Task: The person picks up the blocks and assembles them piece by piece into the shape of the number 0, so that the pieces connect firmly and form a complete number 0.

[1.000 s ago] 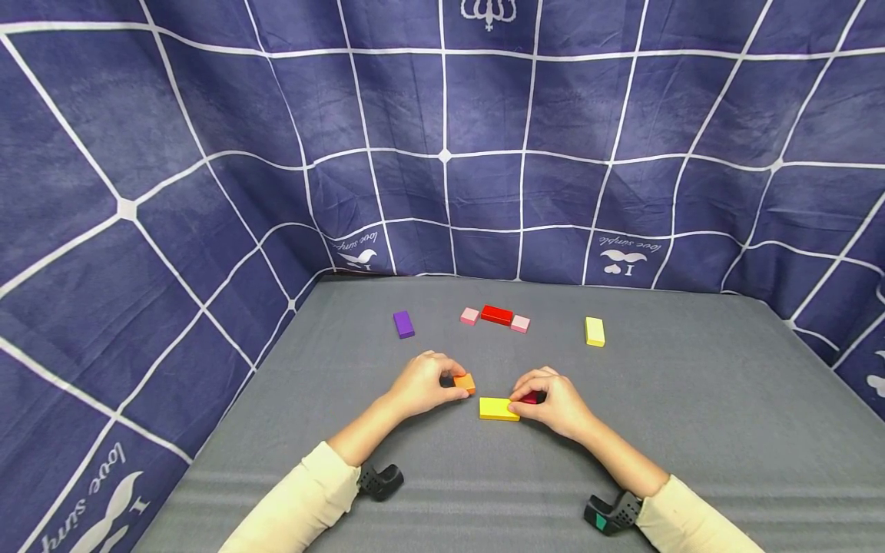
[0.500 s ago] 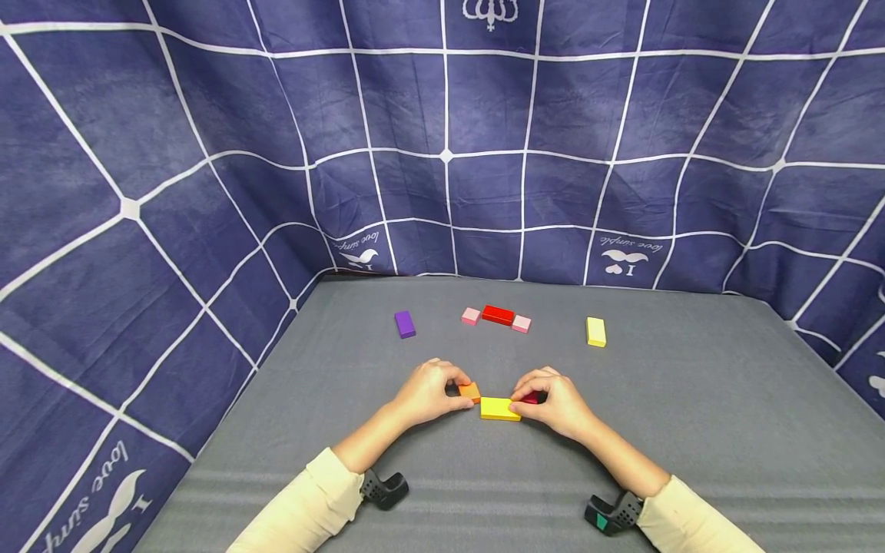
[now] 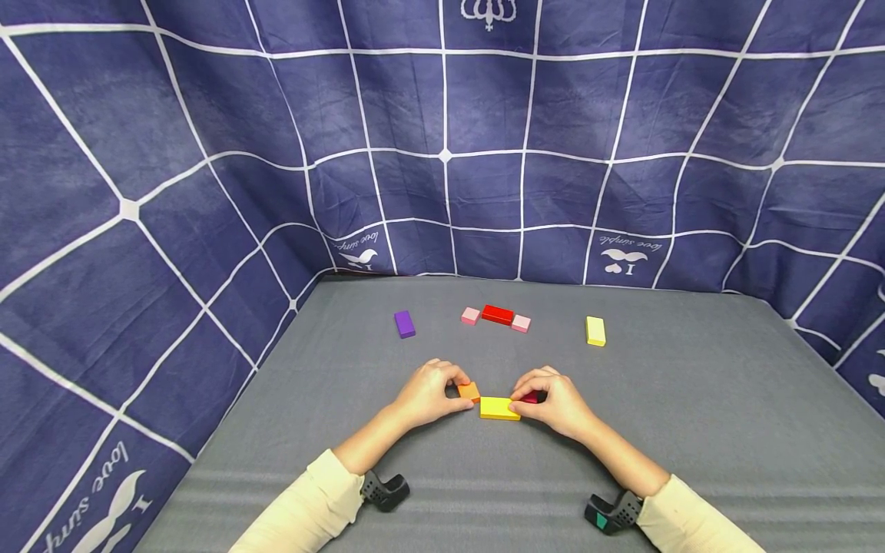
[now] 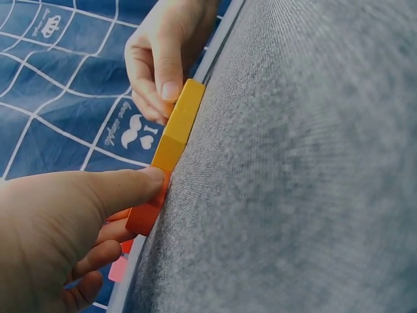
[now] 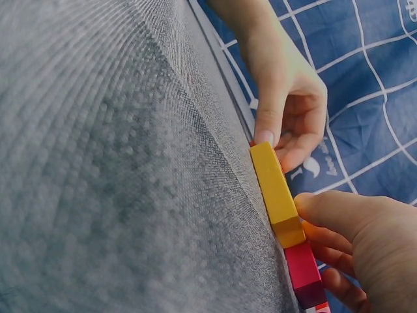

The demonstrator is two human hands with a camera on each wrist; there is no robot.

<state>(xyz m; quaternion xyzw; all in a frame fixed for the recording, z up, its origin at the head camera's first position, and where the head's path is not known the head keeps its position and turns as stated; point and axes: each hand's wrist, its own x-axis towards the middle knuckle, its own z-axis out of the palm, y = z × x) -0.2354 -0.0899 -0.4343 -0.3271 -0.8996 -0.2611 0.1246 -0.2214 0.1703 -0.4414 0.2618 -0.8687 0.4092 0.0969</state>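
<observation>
The left hand pinches the orange block at ten o'clock from the bright yellow block; the right hand pinches the latter's three-o'clock end; the crimson block shows behind its fingers; the red block lies at twelve.

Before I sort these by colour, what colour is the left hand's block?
The block in the left hand is orange, clearest in the left wrist view.

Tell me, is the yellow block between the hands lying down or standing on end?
Lying down. The head view shows the yellow block stretched lengthwise along the gray table, front side low.
</observation>
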